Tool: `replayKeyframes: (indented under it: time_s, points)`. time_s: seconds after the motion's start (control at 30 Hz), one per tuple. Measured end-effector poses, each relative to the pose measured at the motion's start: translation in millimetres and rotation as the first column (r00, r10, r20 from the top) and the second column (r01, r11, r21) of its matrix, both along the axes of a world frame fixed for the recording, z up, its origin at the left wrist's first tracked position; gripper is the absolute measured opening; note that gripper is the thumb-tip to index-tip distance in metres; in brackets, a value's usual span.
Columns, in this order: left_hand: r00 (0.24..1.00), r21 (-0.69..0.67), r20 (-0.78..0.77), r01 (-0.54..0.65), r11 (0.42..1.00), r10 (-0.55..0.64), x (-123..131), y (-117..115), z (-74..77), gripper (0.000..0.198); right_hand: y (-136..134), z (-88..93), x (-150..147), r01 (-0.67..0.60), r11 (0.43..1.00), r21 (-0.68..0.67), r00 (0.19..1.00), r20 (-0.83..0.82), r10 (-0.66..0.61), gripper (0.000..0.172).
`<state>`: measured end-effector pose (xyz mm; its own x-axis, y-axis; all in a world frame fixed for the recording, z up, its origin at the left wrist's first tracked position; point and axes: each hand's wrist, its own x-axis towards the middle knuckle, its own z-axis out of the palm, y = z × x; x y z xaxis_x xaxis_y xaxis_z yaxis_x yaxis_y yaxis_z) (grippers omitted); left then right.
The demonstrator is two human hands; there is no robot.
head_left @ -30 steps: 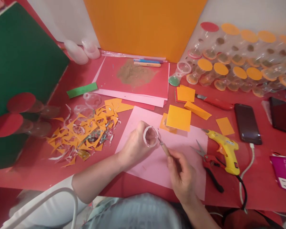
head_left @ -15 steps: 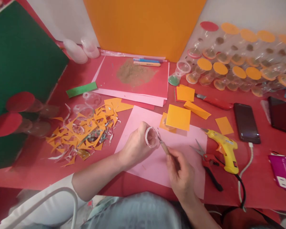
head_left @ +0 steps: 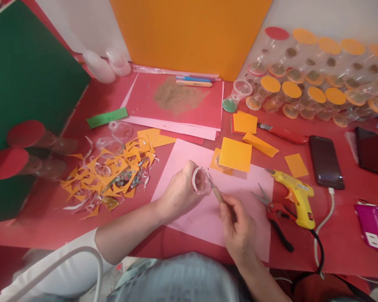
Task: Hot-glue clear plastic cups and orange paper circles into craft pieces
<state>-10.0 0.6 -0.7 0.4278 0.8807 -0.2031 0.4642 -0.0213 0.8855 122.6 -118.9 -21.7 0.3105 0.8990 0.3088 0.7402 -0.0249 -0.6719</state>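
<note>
My left hand [head_left: 179, 188] is wrapped round a clear plastic cup-shaped piece [head_left: 200, 181], its round, uneven rim facing up toward me. In my right hand [head_left: 239, 226] is a slim tool with a wooden handle and metal tip [head_left: 218, 194]. The tip is at the right side of the rim; whether it touches cannot be made out. Both hands are above a pink paper sheet [head_left: 189, 218]. Just beyond them, an orange paper square [head_left: 236, 154] sits over a clear plastic piece on another orange sheet.
Orange paper scraps [head_left: 113, 172] and plastic trimmings are heaped at left. Red-handled snips [head_left: 279, 214], a yellow glue gun [head_left: 297, 199] and a phone [head_left: 326, 161] lie at right. Hourglass-shaped bottle pieces [head_left: 315, 94] with orange discs stand behind. Sand [head_left: 176, 96] is piled on red sheets.
</note>
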Motion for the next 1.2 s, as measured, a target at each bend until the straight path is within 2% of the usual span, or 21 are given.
replayKeyframes:
  time_s: [0.33,0.63,0.77,0.9,1.07,1.2]
  points:
    - [1.000,0.013,-0.009,-0.002,1.000,0.002,-0.5,0.0,-2.7,0.028,1.9,1.6,-1.4,-0.001,1.000,0.000,1.000,-0.006,0.001,0.022]
    - [0.993,0.009,0.093,-0.077,0.997,0.076,0.4,4.2,0.5,0.028,1.5,7.5,-0.1,-0.029,0.999,0.018,0.994,-0.106,0.030,0.017]
    - [0.988,0.006,0.124,-0.093,0.996,0.091,0.3,4.7,0.6,0.029,0.3,5.7,0.6,-0.026,0.999,0.022,0.996,-0.088,0.028,0.015]
    - [0.983,0.024,0.174,-0.063,0.998,0.058,-0.6,3.7,-1.6,0.029,0.0,3.3,0.5,-0.034,0.999,0.031,0.998,-0.058,0.036,0.015]
    - [0.991,0.042,0.130,-0.048,0.998,0.042,-2.0,2.4,-5.6,0.028,-1.0,1.4,0.8,-0.030,0.999,0.029,0.999,-0.042,0.031,0.017]
    - [0.995,0.006,0.099,-0.030,1.000,0.029,-2.4,1.9,-2.8,0.030,-1.8,1.1,1.2,-0.030,0.999,0.023,0.999,-0.042,0.031,0.017]
